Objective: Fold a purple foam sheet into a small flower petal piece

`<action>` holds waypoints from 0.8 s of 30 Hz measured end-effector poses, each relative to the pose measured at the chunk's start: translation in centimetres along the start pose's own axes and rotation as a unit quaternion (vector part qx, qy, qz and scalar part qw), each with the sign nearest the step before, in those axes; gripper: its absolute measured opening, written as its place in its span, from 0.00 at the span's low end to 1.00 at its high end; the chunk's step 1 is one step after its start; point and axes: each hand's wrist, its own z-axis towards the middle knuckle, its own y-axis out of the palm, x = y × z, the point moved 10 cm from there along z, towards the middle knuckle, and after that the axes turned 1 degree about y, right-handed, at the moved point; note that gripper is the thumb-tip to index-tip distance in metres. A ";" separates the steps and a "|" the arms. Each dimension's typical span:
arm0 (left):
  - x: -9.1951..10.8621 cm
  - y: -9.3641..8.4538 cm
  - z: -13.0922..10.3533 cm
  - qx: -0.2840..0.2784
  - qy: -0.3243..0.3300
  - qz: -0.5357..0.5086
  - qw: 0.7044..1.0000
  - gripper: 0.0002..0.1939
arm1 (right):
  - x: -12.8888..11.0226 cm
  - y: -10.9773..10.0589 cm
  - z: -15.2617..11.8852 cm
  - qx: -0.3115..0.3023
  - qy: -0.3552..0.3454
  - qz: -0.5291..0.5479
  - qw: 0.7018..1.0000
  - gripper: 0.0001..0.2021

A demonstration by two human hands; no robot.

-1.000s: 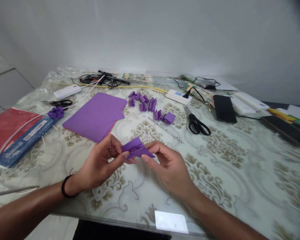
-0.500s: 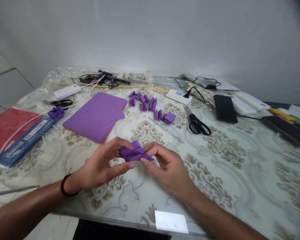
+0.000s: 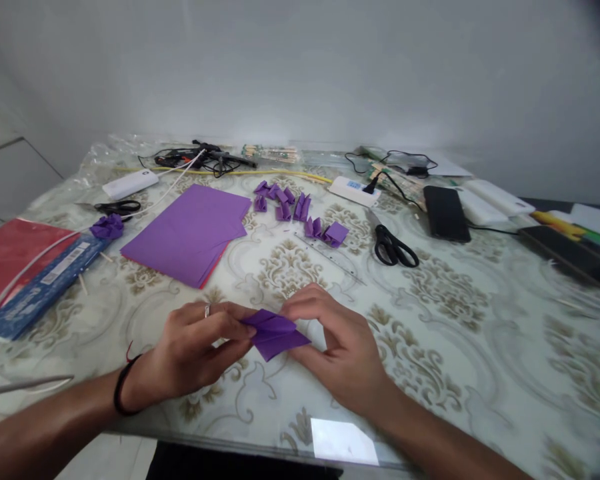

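Observation:
Between my hands, just above the table's front part, is a folded piece of purple paper [image 3: 275,335] with creases and a pointed right corner. My left hand [image 3: 203,343] pinches its left end between thumb and fingers. At the other end my right hand [image 3: 337,343] grips it, fingers behind the top edge and thumb underneath, partly hidden by the paper. Beyond them lie several small folded purple paper pieces [image 3: 301,207]. A stack of purple paper sheets [image 3: 185,233], with red showing beneath, rests to the left.
Black-handled scissors [image 3: 394,248] and a clear ruler [image 3: 330,258] lie beyond my right hand. A white power strip [image 3: 354,191], a black phone [image 3: 447,213] and cables stand farther back. At left are a red sheet [image 3: 23,257], a blue packet [image 3: 47,287] and crumpled purple paper [image 3: 107,227].
The purple paper has been turned and lowered slightly, so more of its face shows. My left fingers have closed onto its left end; the right hand keeps hold.

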 end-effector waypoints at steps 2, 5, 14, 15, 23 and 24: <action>0.4 0.0 0.1 -0.005 0.007 0.010 1.000 0.10 | -0.8 0.0 0.3 -0.002 -0.031 -0.013 0.999 0.10; 0.6 0.0 0.1 -0.007 0.011 0.019 1.000 0.09 | -1.6 -0.2 0.4 0.007 -0.063 -0.025 0.998 0.09; 0.1 0.2 0.4 -0.020 -0.027 -0.039 0.999 0.04 | -2.3 -0.7 0.1 0.028 -0.094 -0.034 0.995 0.13; 0.1 0.2 0.5 -0.023 -0.025 -0.044 0.998 0.04 | -2.6 -0.6 0.1 0.024 -0.105 -0.036 0.994 0.12; 0.7 0.1 0.4 -0.017 0.000 0.021 1.000 0.07 | -2.9 -1.0 0.2 0.025 -0.103 -0.025 0.994 0.10; 0.7 0.1 0.4 -0.017 -0.001 0.031 0.999 0.07 | -2.8 -1.0 0.2 0.028 -0.097 -0.020 0.995 0.10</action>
